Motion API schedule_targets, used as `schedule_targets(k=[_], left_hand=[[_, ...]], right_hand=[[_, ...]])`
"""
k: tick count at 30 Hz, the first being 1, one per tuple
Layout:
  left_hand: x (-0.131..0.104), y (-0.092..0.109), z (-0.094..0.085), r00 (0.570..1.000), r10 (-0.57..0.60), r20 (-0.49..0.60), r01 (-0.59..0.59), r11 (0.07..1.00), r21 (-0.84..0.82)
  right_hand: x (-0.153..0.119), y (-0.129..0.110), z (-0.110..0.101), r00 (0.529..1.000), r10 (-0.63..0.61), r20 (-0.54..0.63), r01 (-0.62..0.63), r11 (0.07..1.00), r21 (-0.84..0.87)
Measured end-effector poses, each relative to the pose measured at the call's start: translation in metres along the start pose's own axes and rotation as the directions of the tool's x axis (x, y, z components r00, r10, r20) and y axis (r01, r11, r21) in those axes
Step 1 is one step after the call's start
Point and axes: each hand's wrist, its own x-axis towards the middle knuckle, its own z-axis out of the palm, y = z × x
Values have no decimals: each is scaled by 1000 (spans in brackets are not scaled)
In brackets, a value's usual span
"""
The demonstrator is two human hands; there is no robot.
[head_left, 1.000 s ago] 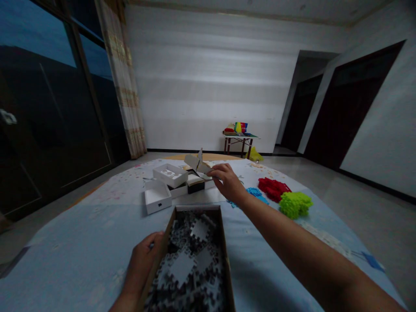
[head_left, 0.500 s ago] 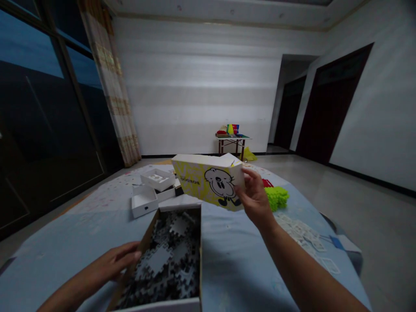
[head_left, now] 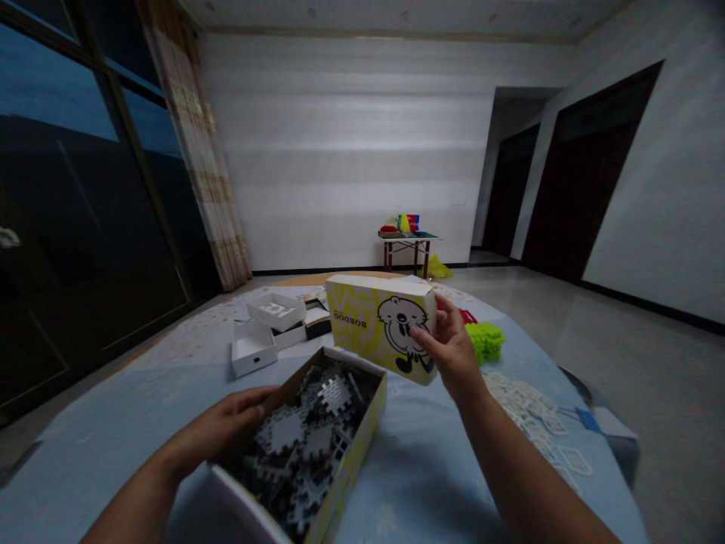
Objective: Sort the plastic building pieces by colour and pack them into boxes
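While the yellow-and-white box [head_left: 359, 325] is gripped at its right end by the right hand [head_left: 453, 351], thumb across the printed face, the left hand [head_left: 229, 423] is laid along the left wall of the open box [head_left: 358, 447]; whether that wall is pinched cannot be told. The held box is stood upright just past the far end of the open one, and contact between their edges cannot be made out. Its left edge is closely bordered by the stacked white boxes [head_left: 254, 353]; its right side is hemmed by lime-green pieces [head_left: 485, 342]. White frames [head_left: 524, 408] are scattered beside the right forearm. More room for moving is given by the strip of cloth between that forearm and the open box, which is filled with gray pieces [head_left: 282, 431]. The round table is covered with a pale blue, flowered tablecloth [head_left: 422, 461]. Farther off, a small folding table [head_left: 408, 239] is set against the white wall [head_left: 340, 151], and the window is flanked by a patterned curtain [head_left: 198, 143].
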Motion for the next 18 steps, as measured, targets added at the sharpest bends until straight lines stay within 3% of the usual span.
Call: schedule_targets(k=[3, 6, 9, 12, 15, 18], left_hand=[[24, 9, 2, 999, 18, -41, -16, 999, 38], [34, 16, 3, 984, 40, -174, -22, 994, 105], [28, 19, 3, 946, 30, -322, -3, 996, 85], [15, 17, 2, 894, 61, -444, -66, 998, 6], [6, 16, 3, 863, 110, -493, -164, 984, -67], [3, 17, 8, 849, 126, -513, -242, 956, -166]], right_hand=[[3, -7, -5, 1000, -5, -14, 5, 1000, 21], [5, -11, -10, 999, -17, -35, 19, 999, 44], [9, -9, -14, 999, 0, -47, 4, 995, 95], [12, -5, -17, 997, 44, -57, -34, 985, 172], [13, 0, -18, 992, 119, -46, -103, 960, 262], [10, 5, -17, 962, 270, 40, -268, 908, 323]])
